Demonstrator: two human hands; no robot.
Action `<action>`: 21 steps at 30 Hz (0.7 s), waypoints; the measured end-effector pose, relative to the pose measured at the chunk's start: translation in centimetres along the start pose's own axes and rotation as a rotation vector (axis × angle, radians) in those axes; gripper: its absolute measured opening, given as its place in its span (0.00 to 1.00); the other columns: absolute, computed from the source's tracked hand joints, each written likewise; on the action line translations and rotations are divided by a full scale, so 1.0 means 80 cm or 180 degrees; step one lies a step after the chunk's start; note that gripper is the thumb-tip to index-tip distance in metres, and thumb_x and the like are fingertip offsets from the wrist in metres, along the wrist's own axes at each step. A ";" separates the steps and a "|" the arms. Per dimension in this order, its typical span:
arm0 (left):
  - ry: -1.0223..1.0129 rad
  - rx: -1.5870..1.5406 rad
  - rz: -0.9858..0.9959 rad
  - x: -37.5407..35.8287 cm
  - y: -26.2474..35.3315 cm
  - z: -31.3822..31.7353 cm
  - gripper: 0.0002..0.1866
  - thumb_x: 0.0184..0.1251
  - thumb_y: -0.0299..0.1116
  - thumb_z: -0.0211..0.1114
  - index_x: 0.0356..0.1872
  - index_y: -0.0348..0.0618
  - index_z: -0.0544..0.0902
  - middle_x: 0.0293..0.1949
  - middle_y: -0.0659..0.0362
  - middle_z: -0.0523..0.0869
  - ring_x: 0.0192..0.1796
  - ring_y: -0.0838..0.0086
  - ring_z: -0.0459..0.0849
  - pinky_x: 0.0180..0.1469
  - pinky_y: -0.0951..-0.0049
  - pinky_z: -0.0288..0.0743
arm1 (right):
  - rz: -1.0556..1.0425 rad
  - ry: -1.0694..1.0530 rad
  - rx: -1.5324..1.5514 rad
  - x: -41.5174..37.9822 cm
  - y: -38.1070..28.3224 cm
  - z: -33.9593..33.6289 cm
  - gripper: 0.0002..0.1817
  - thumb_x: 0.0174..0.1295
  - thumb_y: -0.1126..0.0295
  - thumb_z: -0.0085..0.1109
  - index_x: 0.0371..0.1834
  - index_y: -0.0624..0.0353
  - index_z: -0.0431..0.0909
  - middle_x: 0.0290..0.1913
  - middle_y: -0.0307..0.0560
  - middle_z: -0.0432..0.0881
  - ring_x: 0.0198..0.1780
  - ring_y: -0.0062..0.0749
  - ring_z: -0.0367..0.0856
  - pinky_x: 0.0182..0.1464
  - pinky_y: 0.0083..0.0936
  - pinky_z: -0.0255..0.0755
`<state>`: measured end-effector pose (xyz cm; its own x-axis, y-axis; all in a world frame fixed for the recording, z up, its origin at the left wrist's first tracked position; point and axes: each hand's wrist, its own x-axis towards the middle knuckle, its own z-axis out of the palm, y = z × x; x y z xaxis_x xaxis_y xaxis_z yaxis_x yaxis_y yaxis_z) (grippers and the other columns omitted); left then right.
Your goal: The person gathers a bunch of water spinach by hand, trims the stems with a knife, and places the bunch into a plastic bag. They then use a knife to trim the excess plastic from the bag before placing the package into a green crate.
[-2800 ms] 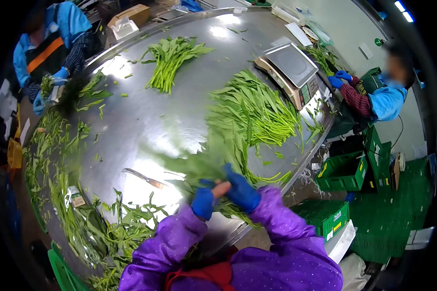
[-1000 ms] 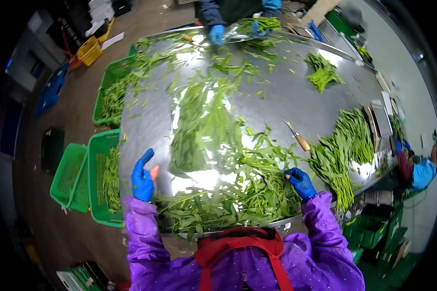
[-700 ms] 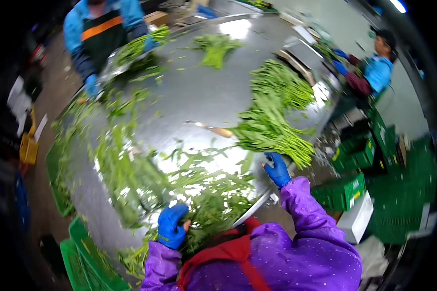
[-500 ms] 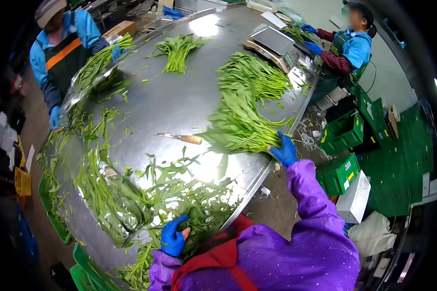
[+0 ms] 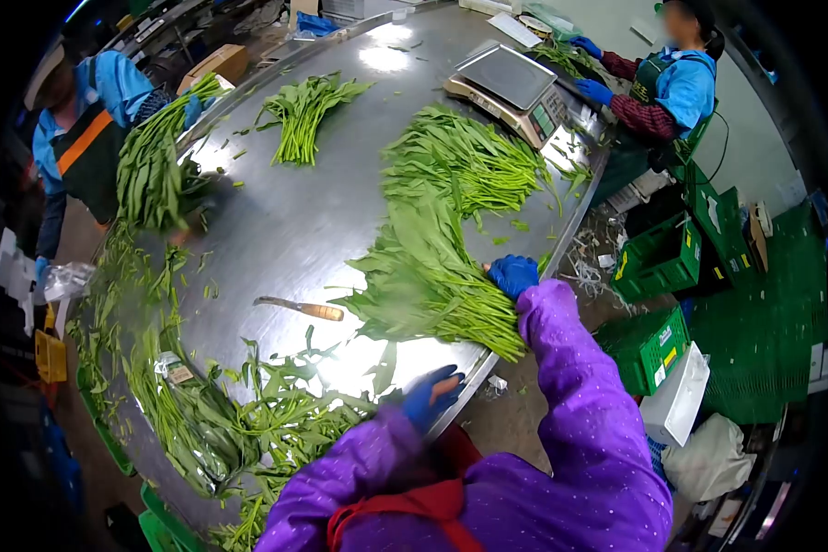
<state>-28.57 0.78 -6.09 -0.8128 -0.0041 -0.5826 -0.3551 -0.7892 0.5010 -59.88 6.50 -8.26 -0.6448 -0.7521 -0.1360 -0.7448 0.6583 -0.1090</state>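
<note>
A pile of leafy green stems (image 5: pixel 432 276) lies at the right edge of the metal table, stem ends toward me. My right hand (image 5: pixel 513 275), in a blue glove, is closed on the far side of the nearest bunch, near its cut stems. My left hand (image 5: pixel 432 397), also gloved and a little blurred, is held over the table's front edge with fingers apart and nothing in it. Below those leaves, loose greens (image 5: pixel 290 409) are strewn beside my left sleeve. A knife with a wooden handle (image 5: pixel 320 311) rests left of the bunch.
A scale (image 5: pixel 511 78) stands beyond the pile. Another bunch (image 5: pixel 308 115) lies at the back, and bagged greens (image 5: pixel 193 419) at the left. One co-worker (image 5: pixel 83 138) holds greens at left; another (image 5: pixel 676 92) works at right. Green crates (image 5: pixel 658 258) stand beside the table.
My right hand has moved slightly left and up, and the nearest bunch has shifted toward me. My left hand has left the loose greens, rising to the right. The left co-worker's bunch is now out of its bag.
</note>
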 end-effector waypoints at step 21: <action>0.0331 0.1911 0.2130 0.198 0.049 0.108 0.24 0.63 0.24 0.52 0.62 0.38 0.65 0.43 0.55 0.83 0.41 0.73 0.82 0.46 0.74 0.73 | -0.0449 -0.0393 0.1262 -0.028 -0.015 -0.145 0.28 0.57 0.43 0.52 0.43 0.61 0.71 0.33 0.66 0.78 0.38 0.62 0.76 0.39 0.47 0.69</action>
<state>-46.80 2.95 -7.82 -0.9005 -0.4255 -0.0896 -0.0280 -0.1488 0.9885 -59.54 7.02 3.57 -0.4984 -0.8420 -0.2067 -0.6851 0.5286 -0.5012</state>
